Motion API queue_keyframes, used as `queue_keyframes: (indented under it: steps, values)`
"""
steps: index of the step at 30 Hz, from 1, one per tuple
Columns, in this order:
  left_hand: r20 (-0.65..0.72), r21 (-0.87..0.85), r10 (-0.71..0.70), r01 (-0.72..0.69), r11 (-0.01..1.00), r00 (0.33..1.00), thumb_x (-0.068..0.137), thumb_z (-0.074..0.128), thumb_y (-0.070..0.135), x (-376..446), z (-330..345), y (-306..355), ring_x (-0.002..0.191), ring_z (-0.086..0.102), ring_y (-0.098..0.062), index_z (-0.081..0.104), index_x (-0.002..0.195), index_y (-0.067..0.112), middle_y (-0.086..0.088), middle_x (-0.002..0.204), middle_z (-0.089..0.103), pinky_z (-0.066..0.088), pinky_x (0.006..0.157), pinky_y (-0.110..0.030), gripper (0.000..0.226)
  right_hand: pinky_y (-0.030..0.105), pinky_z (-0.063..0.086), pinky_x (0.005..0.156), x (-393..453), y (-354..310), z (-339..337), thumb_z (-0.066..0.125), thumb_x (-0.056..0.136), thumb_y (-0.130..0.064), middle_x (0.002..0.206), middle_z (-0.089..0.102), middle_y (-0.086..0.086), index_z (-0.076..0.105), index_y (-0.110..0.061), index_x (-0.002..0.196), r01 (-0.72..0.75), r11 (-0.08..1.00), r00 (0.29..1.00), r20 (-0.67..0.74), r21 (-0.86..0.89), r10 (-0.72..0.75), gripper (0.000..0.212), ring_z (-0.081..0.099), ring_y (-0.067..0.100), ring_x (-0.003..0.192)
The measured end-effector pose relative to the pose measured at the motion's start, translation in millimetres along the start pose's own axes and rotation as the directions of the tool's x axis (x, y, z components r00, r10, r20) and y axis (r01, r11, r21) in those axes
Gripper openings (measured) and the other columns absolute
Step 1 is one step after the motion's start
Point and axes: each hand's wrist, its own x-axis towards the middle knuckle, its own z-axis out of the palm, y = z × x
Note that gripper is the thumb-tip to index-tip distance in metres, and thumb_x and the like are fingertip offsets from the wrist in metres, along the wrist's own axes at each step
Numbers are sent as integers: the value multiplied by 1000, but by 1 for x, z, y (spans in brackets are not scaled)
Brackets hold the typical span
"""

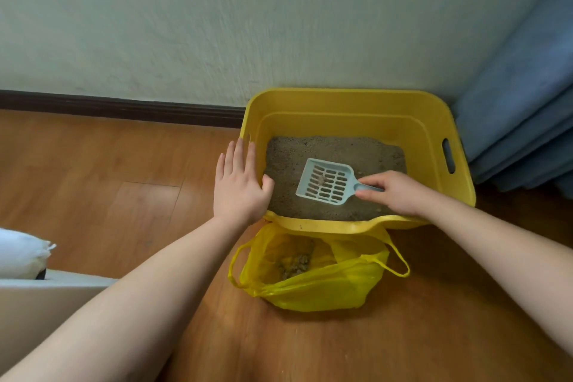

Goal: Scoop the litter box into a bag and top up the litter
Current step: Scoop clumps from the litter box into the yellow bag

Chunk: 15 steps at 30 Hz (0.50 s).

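A yellow litter box (347,102) stands on the floor against the wall, with grey-brown litter (288,158) covering its bottom. My right hand (393,192) grips the handle of a pale blue slotted scoop (325,181), held over the litter with a small clump in its pan. My left hand (238,183) rests flat with straight fingers on the box's left rim, thumb inside the wall. In front of the box an open yellow plastic bag (335,285) sits on the floor with clumps of litter inside.
Wooden floor (108,183) stretches left and in front. A dark baseboard (117,107) runs along the white wall. Blue curtains (524,108) hang at the right beside the box. A white sack (21,253) and a pale surface (46,304) lie at the lower left.
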Motion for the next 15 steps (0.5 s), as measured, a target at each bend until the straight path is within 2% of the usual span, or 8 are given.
queue_keyframes:
  steps: [4,9,12,15]
  values:
    - [-6,-3,6,-6,1000,1000,96,27,47,0,1,0,151,-7,-20,10,156,19,-6,165,0,-5,122,-40,69,38,48,92,-18,-5,-15,58,93,-39,118,66,-7,60,-31,128,5,1000,997,-75,-5,-5,36,61,16,103]
    - [0,-1,11,-11,1000,1000,94,27,47,-1,1,-1,151,-5,-21,12,156,18,-8,164,0,-2,123,-42,70,25,42,84,-45,-14,-9,60,92,-35,116,61,-17,60,-28,128,74,997,992,-97,-2,-74,37,57,4,101]
    - [-9,3,21,-20,1000,1000,93,29,47,-2,3,-2,151,-4,-22,13,156,19,-8,164,2,-2,122,-46,70,28,45,90,-61,-22,6,60,92,-36,121,61,-14,58,-28,130,85,992,993,-74,-95,-92,39,57,7,107]
    - [-1,2,28,-28,1000,1000,93,30,47,-3,2,-2,151,-5,-21,14,156,20,-7,165,3,-1,122,-48,71,36,49,92,-71,-32,26,57,93,-42,126,64,-5,56,-32,133,94,955,993,-44,-283,-111,41,59,16,111]
